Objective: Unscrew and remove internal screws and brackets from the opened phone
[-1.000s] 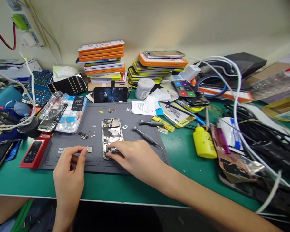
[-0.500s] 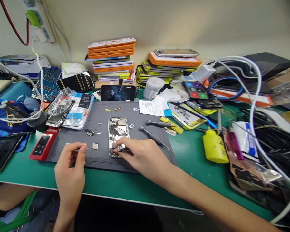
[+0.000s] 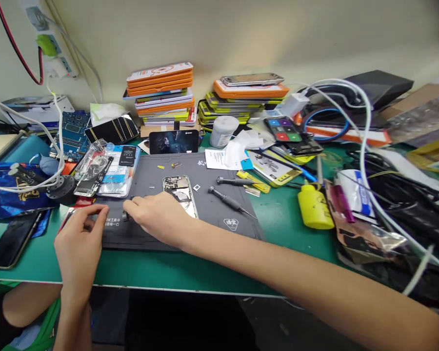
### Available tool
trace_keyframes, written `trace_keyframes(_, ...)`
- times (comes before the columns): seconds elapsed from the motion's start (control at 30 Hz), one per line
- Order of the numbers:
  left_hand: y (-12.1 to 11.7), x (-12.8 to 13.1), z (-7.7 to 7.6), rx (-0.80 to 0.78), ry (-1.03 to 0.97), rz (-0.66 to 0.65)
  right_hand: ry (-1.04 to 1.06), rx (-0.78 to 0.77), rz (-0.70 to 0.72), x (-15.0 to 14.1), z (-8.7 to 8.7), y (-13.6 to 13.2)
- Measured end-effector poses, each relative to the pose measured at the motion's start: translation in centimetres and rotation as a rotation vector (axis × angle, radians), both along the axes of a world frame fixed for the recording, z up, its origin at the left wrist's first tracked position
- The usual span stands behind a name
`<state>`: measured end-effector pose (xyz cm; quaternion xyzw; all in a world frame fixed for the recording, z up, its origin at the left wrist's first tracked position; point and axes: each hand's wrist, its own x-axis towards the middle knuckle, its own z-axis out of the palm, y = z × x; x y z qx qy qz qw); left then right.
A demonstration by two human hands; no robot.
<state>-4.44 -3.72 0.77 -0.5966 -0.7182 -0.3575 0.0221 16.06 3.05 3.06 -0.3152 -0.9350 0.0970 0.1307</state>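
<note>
An opened phone (image 3: 180, 189) with its insides showing lies on a dark grey work mat (image 3: 208, 217). My right hand (image 3: 157, 217) rests on the mat just left of the phone. Its fingers are closed round a small dark screwdriver (image 3: 125, 216) whose end pokes out to the left. My left hand (image 3: 78, 236) hovers at the mat's left edge with thumb and forefinger pinched together; what they hold is too small to make out. A red device (image 3: 69, 214) lies partly hidden under it.
Two more screwdrivers (image 3: 227, 200) lie on the mat's right half. A yellow bottle (image 3: 313, 209) stands right of the mat, with tangled cables (image 3: 366, 146) beyond. Stacked orange cases (image 3: 161, 92), a lit phone (image 3: 173, 141) and a black phone (image 3: 10, 239) surround the mat.
My right hand left the phone's lower end and moved left across the mat with the screwdriver. My left hand drew back to the left. The view shifted slightly.
</note>
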Motion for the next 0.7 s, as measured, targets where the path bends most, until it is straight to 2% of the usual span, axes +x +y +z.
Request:
trace_keyframes(0.07, 0.7, -0.3, 0.1, -0.024, -0.011, -0.05, 0.001, -0.027, 0.008, -0.6, -0.1, 0.5)
trace_keyframes(0.13, 1.0, -0.4, 0.0, -0.062, -0.009, -0.154, 0.021, -0.062, 0.018, -0.3, -0.4, 0.7)
trace_keyframes(0.27, 0.9, 0.1, -0.4, -0.126, 0.0, -0.317, 0.137, -0.13, -0.042, 2.8, -0.8, 0.9)
trace_keyframes(0.4, 0.8, 0.5, -0.6, -0.127, -0.009, -0.361, 0.281, -0.159, -0.208, 7.3, -1.1, 1.5)
trace_keyframes(0.53, 0.8, 0.0, -1.0, -0.108, 0.023, -0.397, 0.449, -0.153, -0.309, 11.2, -1.9, 1.9)
trace_keyframes(0.7, 0.9, -0.4, -1.4, -0.057, 0.064, -0.426, 0.592, -0.131, -0.434, 13.8, -2.0, 2.3)
